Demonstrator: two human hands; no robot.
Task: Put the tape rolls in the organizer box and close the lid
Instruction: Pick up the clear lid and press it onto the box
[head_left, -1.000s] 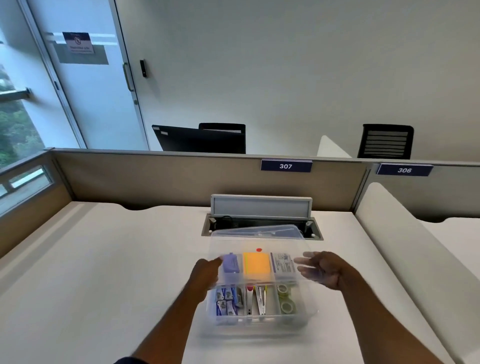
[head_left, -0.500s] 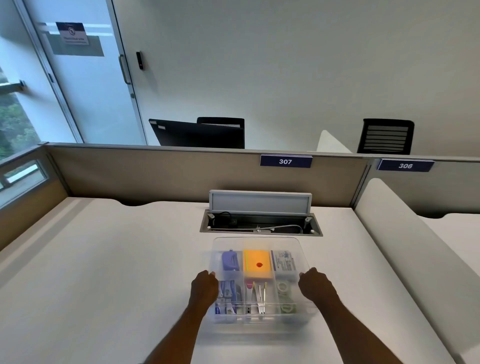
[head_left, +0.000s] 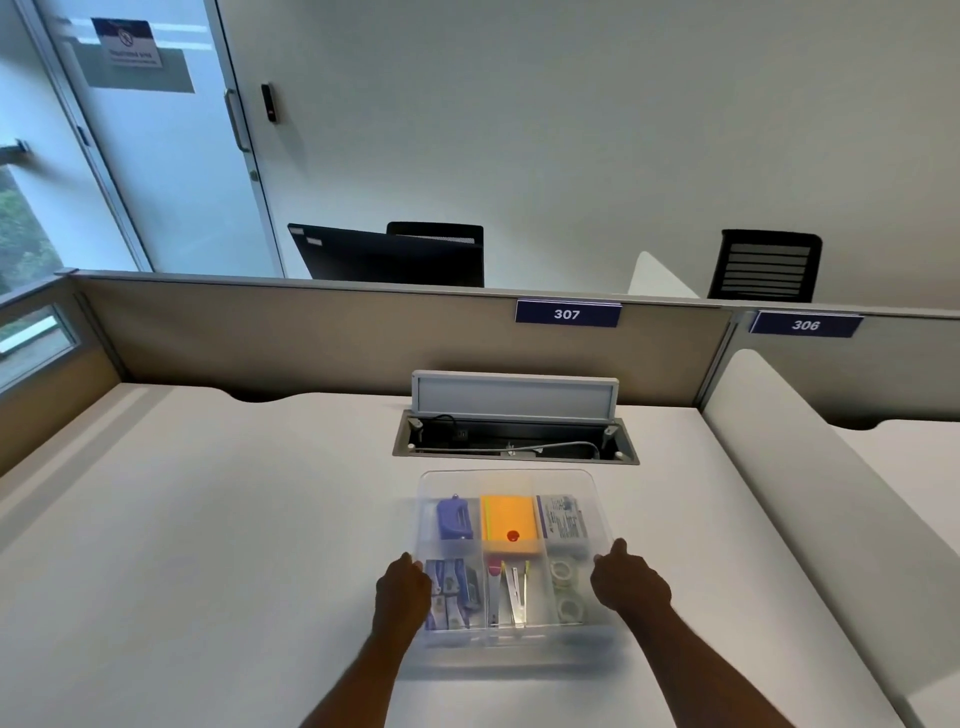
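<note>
The clear organizer box (head_left: 511, 642) sits on the white desk before me, its transparent lid (head_left: 506, 480) lying flat over the compartments. Two clear tape rolls (head_left: 565, 587) lie in the near right compartment, seen through the lid. My left hand (head_left: 402, 590) presses on the lid's left edge, fingers curled down. On the right edge rests my right hand (head_left: 628, 584), thumb pointing up. Both hands grip the sides of the box at the lid.
Other compartments hold a purple item (head_left: 453, 517), an orange pad (head_left: 509, 525), a printed packet (head_left: 563, 517), blue packets (head_left: 452, 592) and clips (head_left: 511, 592). An open cable tray (head_left: 514, 441) lies just behind the box. A beige partition (head_left: 311, 332) bounds the desk.
The lid has come down from raised to flat on the box. My right hand moved from open above it to the right edge; both hands now hold the sides.
</note>
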